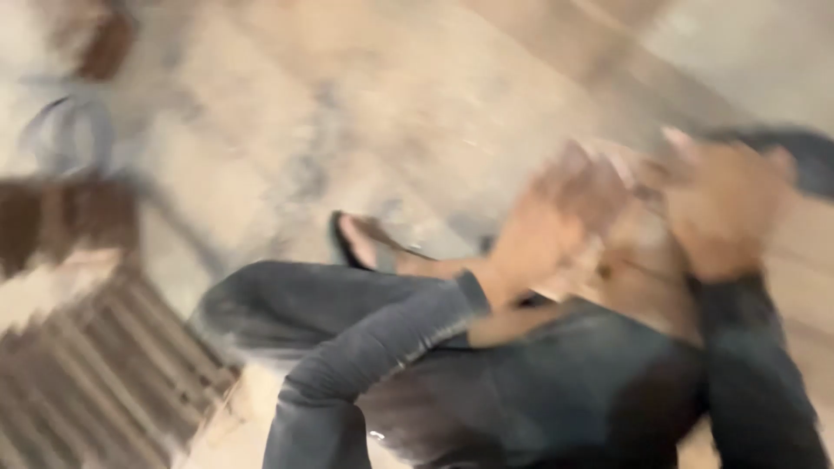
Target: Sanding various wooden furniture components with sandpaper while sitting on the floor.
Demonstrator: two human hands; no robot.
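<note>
Your floor [365, 104] fills most of the view, pale and mottled, heavily blurred. Below your hands lie your legs in dark jeans [539, 391], one knee bent, and beyond the knee, left of your left hand, a foot in a dark sandal [354, 241]. Far to the left of both hands sits a slatted wooden piece [104, 382]. Your left hand [556, 230] and right hand [725, 213] are close together above your lap, around something brownish [638, 260] between them. The blur hides each grip, so how far the fingers are open cannot be told.
</note>
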